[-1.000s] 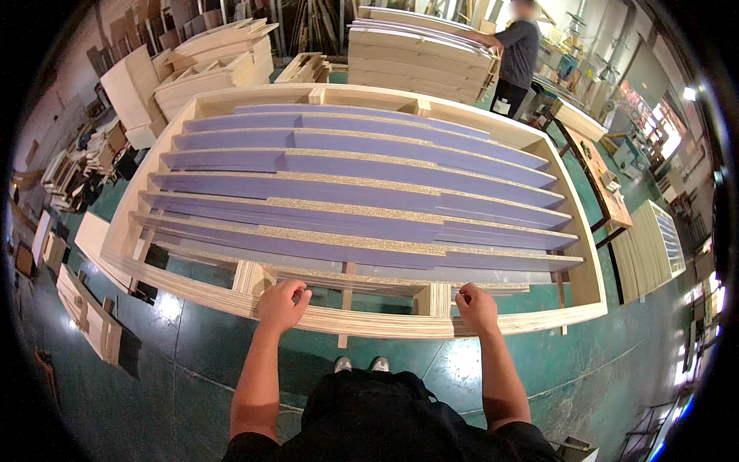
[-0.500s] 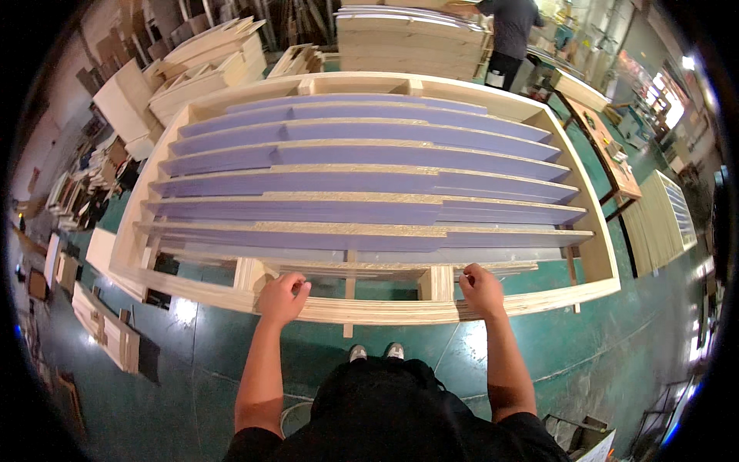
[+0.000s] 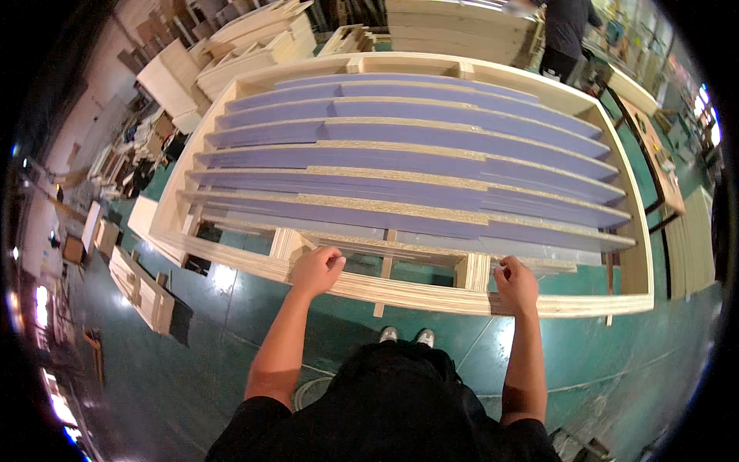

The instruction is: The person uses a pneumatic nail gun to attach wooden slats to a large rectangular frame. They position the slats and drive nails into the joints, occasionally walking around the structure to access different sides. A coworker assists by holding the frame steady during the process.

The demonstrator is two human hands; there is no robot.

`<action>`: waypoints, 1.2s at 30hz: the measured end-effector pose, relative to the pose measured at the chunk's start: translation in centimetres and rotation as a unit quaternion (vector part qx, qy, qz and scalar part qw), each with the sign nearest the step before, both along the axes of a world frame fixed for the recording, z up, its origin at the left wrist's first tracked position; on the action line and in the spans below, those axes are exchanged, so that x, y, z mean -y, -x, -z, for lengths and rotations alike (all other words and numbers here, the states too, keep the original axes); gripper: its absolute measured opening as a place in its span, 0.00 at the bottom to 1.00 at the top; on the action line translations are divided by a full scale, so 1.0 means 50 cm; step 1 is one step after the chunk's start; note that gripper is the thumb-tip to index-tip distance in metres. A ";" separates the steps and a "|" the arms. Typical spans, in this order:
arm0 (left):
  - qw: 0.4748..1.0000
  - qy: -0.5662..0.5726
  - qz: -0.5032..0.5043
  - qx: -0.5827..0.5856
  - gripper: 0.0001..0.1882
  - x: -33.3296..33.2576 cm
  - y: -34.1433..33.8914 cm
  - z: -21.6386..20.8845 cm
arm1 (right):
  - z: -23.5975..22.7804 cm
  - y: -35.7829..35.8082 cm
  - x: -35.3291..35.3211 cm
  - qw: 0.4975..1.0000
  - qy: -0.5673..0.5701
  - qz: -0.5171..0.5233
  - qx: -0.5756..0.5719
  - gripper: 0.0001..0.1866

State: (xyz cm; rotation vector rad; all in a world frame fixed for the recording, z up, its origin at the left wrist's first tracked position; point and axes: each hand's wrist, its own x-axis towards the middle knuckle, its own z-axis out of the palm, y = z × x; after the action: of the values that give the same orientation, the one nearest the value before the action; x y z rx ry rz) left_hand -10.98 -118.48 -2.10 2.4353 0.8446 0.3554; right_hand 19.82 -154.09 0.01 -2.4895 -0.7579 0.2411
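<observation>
A large pale wooden frame [image 3: 400, 294] lies before me, its front rail running across under my hands. My left hand [image 3: 314, 271] is curled over this rail, beside a short wood block [image 3: 289, 243]. Thumb and fingers are bent close together. My right hand [image 3: 517, 283] is curled likewise, just right of a second layered block [image 3: 471, 271]. What either hand holds, if anything, is hidden by the fingers. Inside the frame, several long strips with purple faces [image 3: 400, 162] and rough pale top edges stand in rows. Thin strips [image 3: 416, 252] lie nearest the front rail.
Stacked boards [image 3: 462, 27] and wooden frames [image 3: 254, 50] stand at the back. A person in dark clothes [image 3: 568, 31] is at the far right, near a long narrow table [image 3: 647, 146]. More panels [image 3: 689, 246] lean at right; boards [image 3: 142, 289] sit on the green floor at left.
The view has swung, so the frame and both hands appear further right and slightly higher. My hands keep their places along the front rail, still curled.
</observation>
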 end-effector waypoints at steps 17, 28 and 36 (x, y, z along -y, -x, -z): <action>0.998 -0.051 -0.006 0.031 0.21 -0.010 0.006 0.002 | 0.018 -0.004 0.011 0.998 -0.038 -0.049 0.001 0.13; 0.996 0.019 0.042 0.077 0.13 -0.004 0.009 -0.047 | 0.043 -0.012 0.005 0.997 -0.080 0.016 0.005 0.10; 0.972 0.027 0.175 0.154 0.09 -0.030 0.016 -0.048 | 0.031 0.005 -0.002 0.992 -0.061 0.084 0.065 0.10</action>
State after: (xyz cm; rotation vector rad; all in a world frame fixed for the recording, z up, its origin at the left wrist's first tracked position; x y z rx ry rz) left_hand -11.77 -116.99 0.32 2.3369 0.2813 0.5469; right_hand 19.56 -154.00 -1.52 -2.4528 -0.5909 -0.0280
